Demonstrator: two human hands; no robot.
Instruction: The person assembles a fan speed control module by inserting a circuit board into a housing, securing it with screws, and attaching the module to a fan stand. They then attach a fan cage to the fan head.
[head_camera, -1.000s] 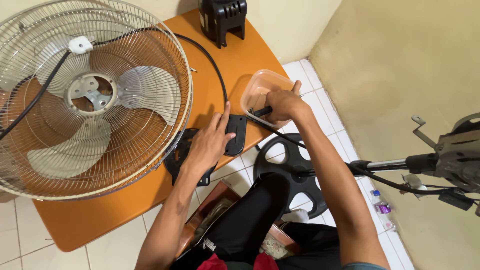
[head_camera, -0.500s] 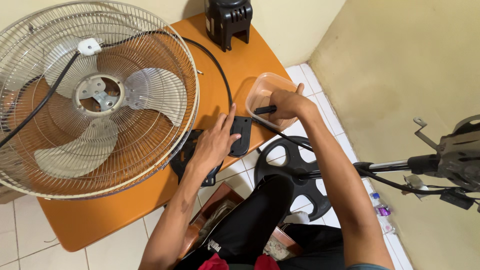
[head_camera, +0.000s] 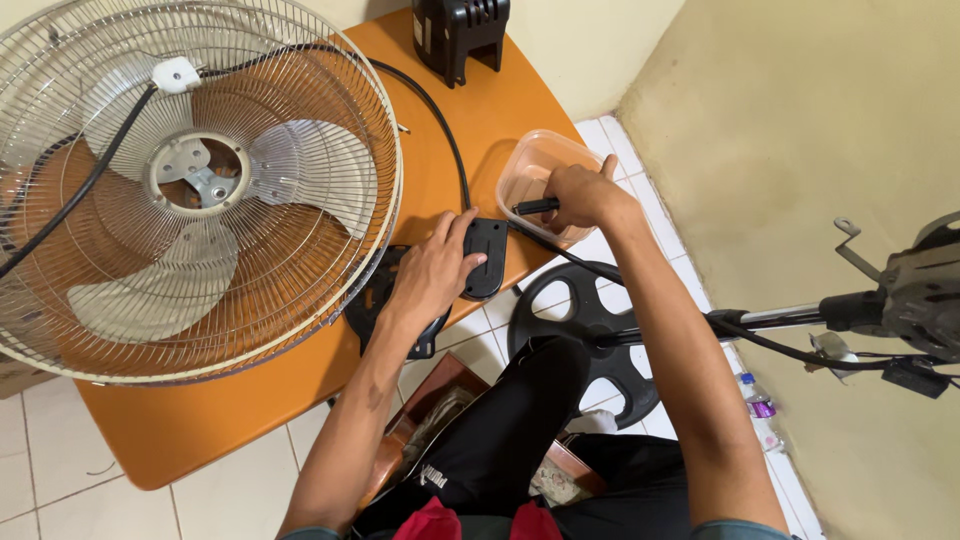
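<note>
The left hand (head_camera: 432, 272) lies flat, its fingers spread on a small black plastic cover (head_camera: 486, 256) at the edge of the orange worktop (head_camera: 200, 420), while the right hand (head_camera: 578, 195) has its fingers closed around a black-handled screwdriver (head_camera: 536, 207) over a clear plastic tub (head_camera: 532, 172). The tub sits right at the worktop's edge, so a bump from that hand could likely tip it to the floor. A small bottle (head_camera: 757, 409) with a purple label lies on the tiled floor by the wall.
</note>
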